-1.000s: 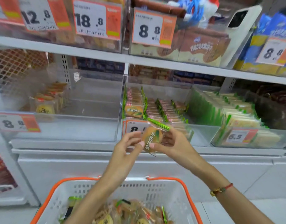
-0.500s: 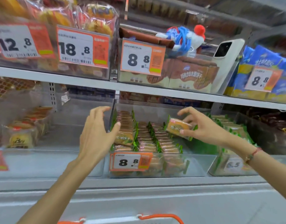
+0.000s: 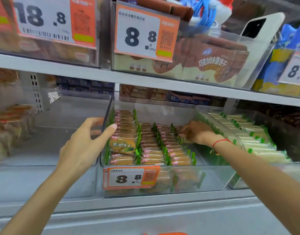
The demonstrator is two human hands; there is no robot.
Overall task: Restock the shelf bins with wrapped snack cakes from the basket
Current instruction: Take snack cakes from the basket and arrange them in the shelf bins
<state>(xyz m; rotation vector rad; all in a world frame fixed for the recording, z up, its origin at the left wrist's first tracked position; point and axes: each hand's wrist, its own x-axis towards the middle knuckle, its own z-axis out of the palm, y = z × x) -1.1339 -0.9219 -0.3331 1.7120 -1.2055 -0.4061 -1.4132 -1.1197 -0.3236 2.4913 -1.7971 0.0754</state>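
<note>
Two hands reached in | left hand [image 3: 81, 146] gripped clear bin [image 3: 162, 182] wall, thumb inside | right hand [image 3: 195, 133] fingers down in the far right row, grip unclear | three rows of snack cakes [image 3: 151, 146] in bin, round, golden, green-edged clear wrappers

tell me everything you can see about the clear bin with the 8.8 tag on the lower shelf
The bin is clear plastic, open-topped, sitting on the lower shelf between two other clear bins. An orange and white 8.8 price tag hangs on its front wall. Inside, green-edged wrapped cakes stand in four rows, the rightmost short, leaving bare floor at front right. The left hand grips its left wall, thumb inside. The right hand reaches into the rightmost row, touching the cakes there.
</note>
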